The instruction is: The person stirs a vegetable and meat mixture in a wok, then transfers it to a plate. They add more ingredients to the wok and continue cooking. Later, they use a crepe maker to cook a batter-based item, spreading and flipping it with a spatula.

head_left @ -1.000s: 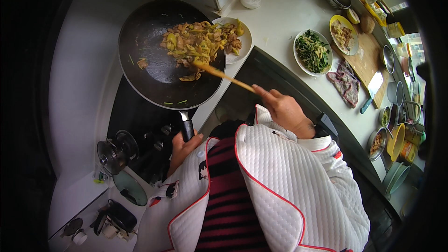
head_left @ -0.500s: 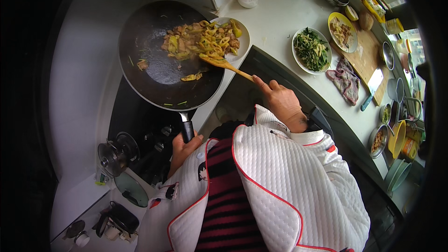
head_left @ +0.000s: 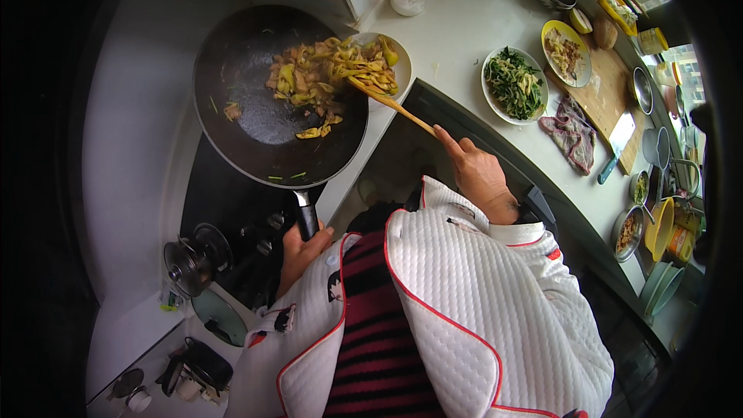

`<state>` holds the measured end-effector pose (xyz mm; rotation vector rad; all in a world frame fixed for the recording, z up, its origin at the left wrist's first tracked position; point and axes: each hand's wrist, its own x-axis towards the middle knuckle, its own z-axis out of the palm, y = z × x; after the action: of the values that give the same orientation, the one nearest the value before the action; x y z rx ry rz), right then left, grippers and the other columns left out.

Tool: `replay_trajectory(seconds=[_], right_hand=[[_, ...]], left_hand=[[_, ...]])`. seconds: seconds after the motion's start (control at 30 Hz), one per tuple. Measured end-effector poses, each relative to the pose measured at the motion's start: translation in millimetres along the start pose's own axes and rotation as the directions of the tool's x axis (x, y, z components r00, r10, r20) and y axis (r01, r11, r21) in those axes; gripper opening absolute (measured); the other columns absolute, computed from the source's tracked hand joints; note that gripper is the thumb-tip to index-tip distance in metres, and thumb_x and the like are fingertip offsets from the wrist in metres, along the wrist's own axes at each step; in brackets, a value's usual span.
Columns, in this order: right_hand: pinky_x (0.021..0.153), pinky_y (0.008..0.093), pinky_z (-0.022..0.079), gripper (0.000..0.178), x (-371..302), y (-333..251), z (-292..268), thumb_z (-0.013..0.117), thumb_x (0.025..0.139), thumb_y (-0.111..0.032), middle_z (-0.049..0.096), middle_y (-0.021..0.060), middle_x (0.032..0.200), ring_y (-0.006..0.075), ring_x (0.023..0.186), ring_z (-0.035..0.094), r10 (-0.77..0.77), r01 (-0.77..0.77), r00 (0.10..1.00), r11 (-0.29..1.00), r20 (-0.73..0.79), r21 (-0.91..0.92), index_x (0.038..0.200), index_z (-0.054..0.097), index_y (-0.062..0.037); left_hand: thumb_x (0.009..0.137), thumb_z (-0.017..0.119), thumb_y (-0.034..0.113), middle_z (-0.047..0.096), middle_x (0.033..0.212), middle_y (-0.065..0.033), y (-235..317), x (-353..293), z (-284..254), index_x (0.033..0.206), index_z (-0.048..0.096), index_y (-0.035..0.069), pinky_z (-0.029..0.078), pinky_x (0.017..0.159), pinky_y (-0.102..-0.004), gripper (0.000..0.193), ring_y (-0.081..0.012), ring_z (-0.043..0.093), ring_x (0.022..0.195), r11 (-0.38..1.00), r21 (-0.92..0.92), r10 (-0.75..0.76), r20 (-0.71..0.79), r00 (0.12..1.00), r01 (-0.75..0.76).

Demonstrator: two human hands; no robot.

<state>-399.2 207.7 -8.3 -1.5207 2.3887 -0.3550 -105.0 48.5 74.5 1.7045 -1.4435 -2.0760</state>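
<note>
My left hand [head_left: 302, 248] is closed round the black handle of a dark wok [head_left: 255, 147], holding it with its far right rim over a white plate [head_left: 402, 70]. With my right hand [head_left: 481, 174] I grip a wooden spatula [head_left: 396, 107], whose blade is in the stir-fried meat and yellow-green vegetables [head_left: 309, 70]. Some of this food lies on the plate and some in the wok. A small clump of vegetables sits lower in the wok, and a piece of meat is stuck at its left. Part of the plate is hidden beneath the wok and food.
On the right counter are a plate of greens [head_left: 514, 85], a yellow-rimmed plate [head_left: 567, 54], a crumpled cloth [head_left: 571, 136], and a knife [head_left: 618, 145] on a cutting board [head_left: 596, 97]. A lidded pot [head_left: 186, 265] stands at lower left by the black stove [head_left: 213, 178].
My right hand has moved slightly right and down. The spatula blade has shifted toward the plate, pushing food that way. The left hand holds the wok almost still.
</note>
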Motion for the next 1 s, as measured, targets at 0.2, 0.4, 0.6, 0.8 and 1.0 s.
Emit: replay_trajectory(seconds=[0.2, 0.4, 0.6, 0.8, 1.0], right_hand=[[0.06, 0.0475, 0.055, 0.061, 4, 9, 11, 0.054, 0.096, -0.008, 0.059, 0.0154, 0.084, 0.0377, 0.069, 0.065, 0.082, -0.072, 0.995, 0.984, -0.058, 0.164, 0.152, 0.037, -0.0224], [0.062, 0.0494, 0.054, 0.057, 7, 8, 7, 0.053, 0.098, -0.009, 0.062, 0.0173, 0.09, 0.0404, 0.071, 0.065, 0.054, 0.004, 0.987, 0.934, -0.153, 0.357, 0.151, 0.039, -0.0214], [0.061, 0.0455, 0.055, 0.075, 13, -27, 11, 0.058, 0.085, -0.001, 0.057, 0.0139, 0.084, 0.0347, 0.069, 0.065, -0.11, 0.108, 0.994, 0.974, -0.003, 0.201, 0.154, 0.035, -0.0211], [0.062, 0.041, 0.057, 0.079, 30, -25, 22, 0.059, 0.085, -0.001, 0.057, 0.0116, 0.087, 0.0301, 0.072, 0.067, -0.052, 0.052, 0.999, 0.999, 0.01, -0.013, 0.156, 0.032, -0.0234], [0.059, 0.044, 0.056, 0.077, 18, -14, 23, 0.059, 0.086, -0.002, 0.056, 0.0131, 0.085, 0.0335, 0.068, 0.065, 0.021, -0.022, 1.0, 0.999, 0.019, 0.047, 0.156, 0.032, -0.0236]], left_hand=[[0.091, 0.064, 0.007, 0.043, 0.061, 0.0071, -2, 1, -3, 0.073, 0.045, 0.013, 0.029, 0.049, -0.0236, 0.027, -0.0028, 0.038, 0.052, 1.0, -0.012, 0.018, 0.041, 0.999, -0.017], [0.091, 0.064, 0.006, 0.043, 0.061, 0.0069, 0, 1, -3, 0.074, 0.046, 0.013, 0.03, 0.05, -0.0238, 0.026, -0.0029, 0.038, 0.053, 1.0, 0.008, 0.025, 0.03, 0.999, -0.025], [0.091, 0.065, 0.007, 0.044, 0.063, 0.0064, 0, -4, -3, 0.076, 0.047, 0.012, 0.031, 0.051, -0.0235, 0.024, -0.0032, 0.04, 0.054, 1.0, 0.03, 0.007, 0.036, 0.999, -0.008], [0.092, 0.065, 0.007, 0.045, 0.063, 0.0063, -6, -2, -8, 0.077, 0.049, 0.012, 0.032, 0.051, -0.023, 0.022, -0.0031, 0.04, 0.054, 0.994, 0.074, 0.071, 0.052, 0.996, -0.075], [0.092, 0.065, 0.007, 0.046, 0.063, 0.0064, -10, -3, -10, 0.078, 0.05, 0.011, 0.032, 0.052, -0.0224, 0.021, -0.0029, 0.041, 0.055, 0.993, 0.079, 0.08, 0.047, 0.996, -0.083]])
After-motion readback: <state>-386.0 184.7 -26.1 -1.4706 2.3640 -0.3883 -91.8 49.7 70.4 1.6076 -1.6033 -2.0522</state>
